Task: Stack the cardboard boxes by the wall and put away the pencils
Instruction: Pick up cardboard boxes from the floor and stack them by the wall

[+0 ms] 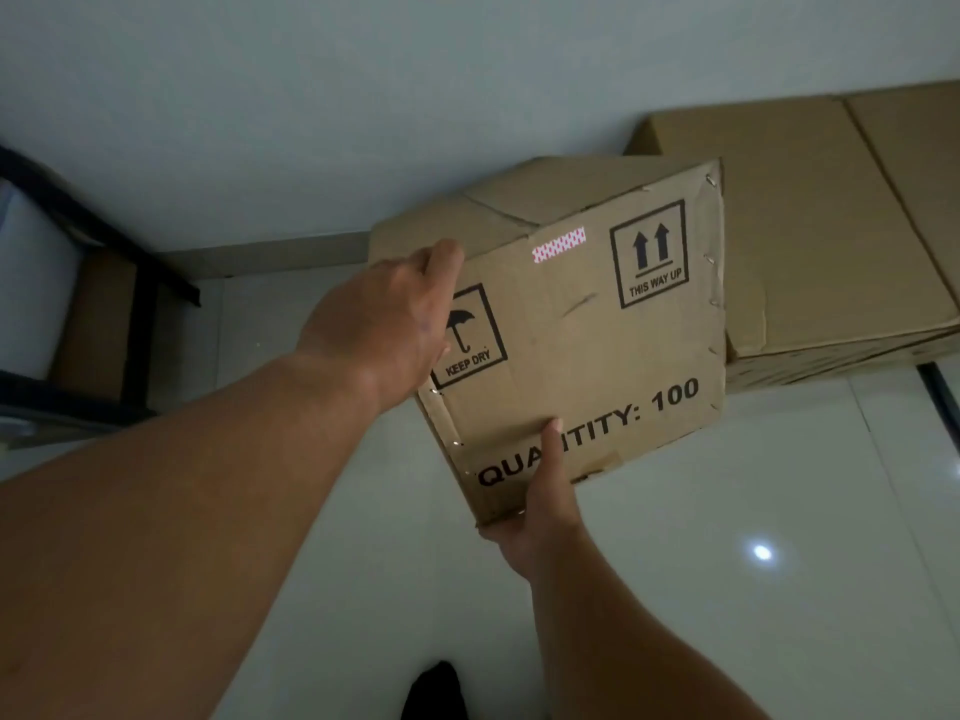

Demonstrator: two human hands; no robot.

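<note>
I hold a brown cardboard box (pixel 587 335) tilted in the air, its printed side facing me with "KEEP DRY", "THIS WAY UP" and "QUANTITY: 100". My left hand (pixel 384 324) grips its upper left edge, fingers curled over the top. My right hand (pixel 545 506) holds the bottom corner from below, thumb pressed on the printed face. A larger flat cardboard box (pixel 810 226) lies on the floor against the wall, just behind and right of the held box. No pencils are in view.
A white wall (pixel 363 96) runs across the back, meeting a glossy white tiled floor (pixel 727 537). At the left stands a black-framed piece of furniture (pixel 114 283) with a brown panel. A dark strip (pixel 935 397) lies at the right edge.
</note>
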